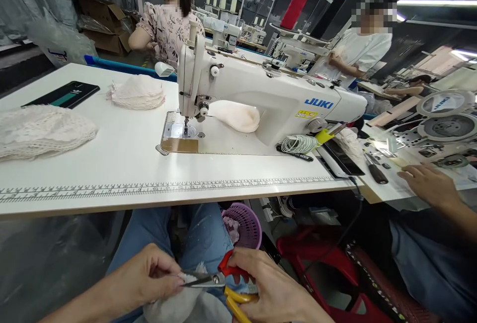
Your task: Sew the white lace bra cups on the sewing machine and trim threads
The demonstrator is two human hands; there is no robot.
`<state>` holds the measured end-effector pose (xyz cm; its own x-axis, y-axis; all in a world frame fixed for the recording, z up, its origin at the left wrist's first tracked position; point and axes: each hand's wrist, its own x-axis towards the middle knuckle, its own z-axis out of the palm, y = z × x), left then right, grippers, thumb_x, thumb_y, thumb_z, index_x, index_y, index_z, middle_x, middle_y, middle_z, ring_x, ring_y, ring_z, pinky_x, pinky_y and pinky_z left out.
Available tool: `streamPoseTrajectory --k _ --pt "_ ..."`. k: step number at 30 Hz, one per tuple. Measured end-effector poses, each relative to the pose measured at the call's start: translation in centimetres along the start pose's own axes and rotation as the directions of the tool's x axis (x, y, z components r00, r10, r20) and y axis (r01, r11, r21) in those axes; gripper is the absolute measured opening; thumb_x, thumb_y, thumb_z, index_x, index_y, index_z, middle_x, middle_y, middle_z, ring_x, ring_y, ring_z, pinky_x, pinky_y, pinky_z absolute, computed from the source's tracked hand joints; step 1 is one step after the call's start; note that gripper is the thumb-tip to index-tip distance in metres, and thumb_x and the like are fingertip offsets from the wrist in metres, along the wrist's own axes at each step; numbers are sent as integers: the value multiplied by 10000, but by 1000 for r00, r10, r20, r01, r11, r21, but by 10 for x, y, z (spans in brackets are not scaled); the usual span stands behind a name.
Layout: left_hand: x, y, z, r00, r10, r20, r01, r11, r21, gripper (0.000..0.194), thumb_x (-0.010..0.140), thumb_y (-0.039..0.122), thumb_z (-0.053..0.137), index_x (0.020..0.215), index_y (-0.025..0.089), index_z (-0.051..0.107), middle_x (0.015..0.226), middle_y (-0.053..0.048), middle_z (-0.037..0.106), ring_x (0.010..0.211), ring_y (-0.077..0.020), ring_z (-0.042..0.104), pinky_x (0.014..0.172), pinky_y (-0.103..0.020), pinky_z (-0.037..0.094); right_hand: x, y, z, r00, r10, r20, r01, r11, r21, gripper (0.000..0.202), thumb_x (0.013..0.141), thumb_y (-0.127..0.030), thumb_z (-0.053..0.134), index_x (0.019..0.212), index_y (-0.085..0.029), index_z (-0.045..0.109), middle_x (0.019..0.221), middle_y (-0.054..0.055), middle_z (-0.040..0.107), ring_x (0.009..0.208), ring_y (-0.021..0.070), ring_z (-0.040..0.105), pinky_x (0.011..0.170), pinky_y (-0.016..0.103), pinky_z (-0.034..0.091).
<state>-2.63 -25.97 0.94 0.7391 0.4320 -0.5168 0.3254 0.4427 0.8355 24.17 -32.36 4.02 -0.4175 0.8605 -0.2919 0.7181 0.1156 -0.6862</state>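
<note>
Head view: the left hand (158, 274) is pinching the edge of a pale cloth (173, 308), which is hanging toward four o'clock from that hand, at six o'clock from the tabletop (112, 174). The right hand (270, 283) is gripping scissors (217, 279) by their red and yellow handles. The blades' long axis is running toward nine o'clock, aiming at the left fingertips and crossing before the cloth; contact is staying unclear. The left hand is sitting nearer the cloth.
</note>
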Motion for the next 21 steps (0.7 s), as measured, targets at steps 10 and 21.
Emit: streamPoseTrajectory --k 10,21 --pt "-4 21 5 998 -30 -50 30 1000 3 441 702 560 630 543 162 524 483 74 288 489 -82 200 466 -269 121 3 -2 -2 983 143 119 -141 990 -20 400 633 -302 793 997 -216 651 971 34 640 847 213 559 750 262 392" --pt "-6 26 2 1000 -7 14 7 1000 -4 449 733 505 615 482 186 424 474 79 245 480 -79 178 459 -267 118 1 12 5 975 138 174 -139 990 -6 279 687 -207 755 917 -226 598 910 -18 581 833 160 489 706 206 331"
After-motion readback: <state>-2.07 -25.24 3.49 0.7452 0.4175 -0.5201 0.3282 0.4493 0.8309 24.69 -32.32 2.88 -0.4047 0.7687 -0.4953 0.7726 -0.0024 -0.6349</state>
